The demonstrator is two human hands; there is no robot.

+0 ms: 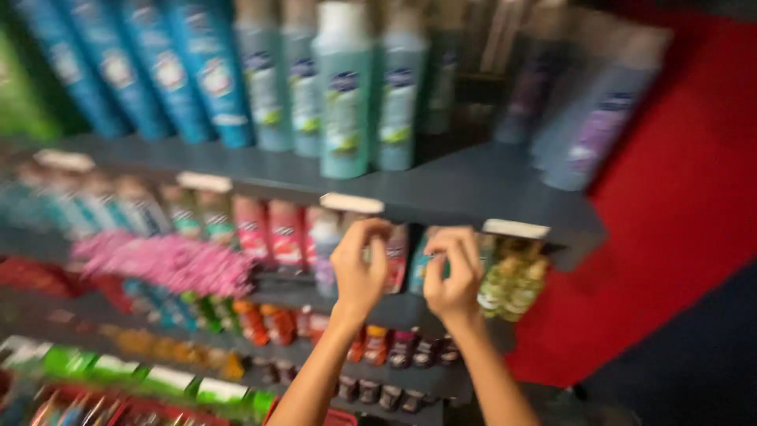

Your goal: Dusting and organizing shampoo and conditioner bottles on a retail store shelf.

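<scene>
The picture is motion-blurred. Both my hands reach up to the front of a dark shelf [457,193]. My left hand [360,264] has its fingers curled near a pale shelf tag [352,203], in front of a red packet [398,256]. My right hand [455,272] is curled in front of a teal packet [419,264], just left of another pale tag [516,229]. Whether either hand grips a packet is lost in the blur. Teal bottles [344,95] stand on the shelf above my hands.
Blue bottles [165,67] and purple bottles [603,118] flank the teal ones. Pink packets [169,264] hang at left, yellow-green sachets [512,280] at right. Lower shelves hold several small tubes and green boxes [165,379]. A red wall [678,205] lies to the right.
</scene>
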